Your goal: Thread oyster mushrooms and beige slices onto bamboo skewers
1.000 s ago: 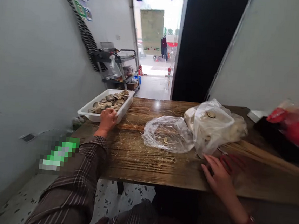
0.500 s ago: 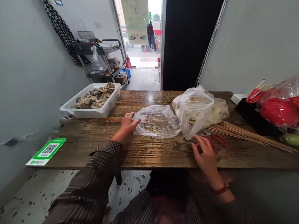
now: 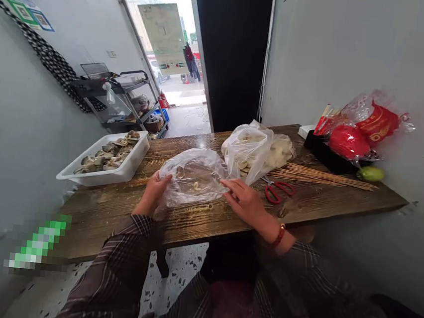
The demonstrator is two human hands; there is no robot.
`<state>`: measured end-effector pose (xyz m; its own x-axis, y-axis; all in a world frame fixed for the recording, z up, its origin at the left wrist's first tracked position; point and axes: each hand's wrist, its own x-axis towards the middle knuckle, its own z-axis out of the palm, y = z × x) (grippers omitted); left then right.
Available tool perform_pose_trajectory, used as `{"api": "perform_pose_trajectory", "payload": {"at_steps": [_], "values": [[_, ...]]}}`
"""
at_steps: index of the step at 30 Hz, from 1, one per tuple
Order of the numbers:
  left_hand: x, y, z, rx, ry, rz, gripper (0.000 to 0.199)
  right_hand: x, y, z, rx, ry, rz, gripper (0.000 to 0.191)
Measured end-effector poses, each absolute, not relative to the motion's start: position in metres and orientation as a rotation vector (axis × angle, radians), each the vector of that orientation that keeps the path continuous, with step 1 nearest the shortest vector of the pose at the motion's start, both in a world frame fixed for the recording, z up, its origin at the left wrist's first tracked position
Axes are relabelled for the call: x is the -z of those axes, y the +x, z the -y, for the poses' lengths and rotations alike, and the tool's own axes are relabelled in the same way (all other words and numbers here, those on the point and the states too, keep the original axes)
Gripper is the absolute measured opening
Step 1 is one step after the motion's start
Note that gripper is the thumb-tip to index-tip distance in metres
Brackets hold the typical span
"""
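A clear plastic bag lies spread on the wooden table, with small pale bits showing in its middle. My left hand grips the bag's left edge between thumb and fingers. At the bag's right side is my right hand, fingers stretched out and touching or just over the plastic. Behind it stands a fuller white plastic bag with pale slices inside. Red-handled scissors rest to the right of my right hand.
A white tub of mushrooms sits at the table's left. Thin wooden skewers lie at the right, near a black box with red packages and a green vegetable. A grey cart stands beyond.
My right hand has moved left from beside the scissors to the flat bag. My left hand has closed on the bag's edge. The view has shifted to the right.
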<state>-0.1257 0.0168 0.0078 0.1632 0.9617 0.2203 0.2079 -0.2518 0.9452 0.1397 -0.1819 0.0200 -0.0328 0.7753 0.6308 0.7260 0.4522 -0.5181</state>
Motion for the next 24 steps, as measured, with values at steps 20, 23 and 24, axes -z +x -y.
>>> {"api": "perform_pose_trajectory", "payload": {"at_steps": [20, 23, 24], "values": [[-0.021, -0.092, -0.027, -1.303, 1.282, -0.954, 0.037, 0.017, 0.146, 0.015, -0.677, -1.116, 0.875, 0.025], [-0.016, -0.085, -0.036, -1.179, 1.423, -0.935, 0.041, 0.002, 0.164, 0.022, -0.736, -0.972, 0.62, 0.023], [-0.015, -0.085, -0.037, -1.134, 1.466, -0.923, 0.043, -0.002, 0.17, 0.025, -0.749, -0.95, 0.594, 0.022]]}}
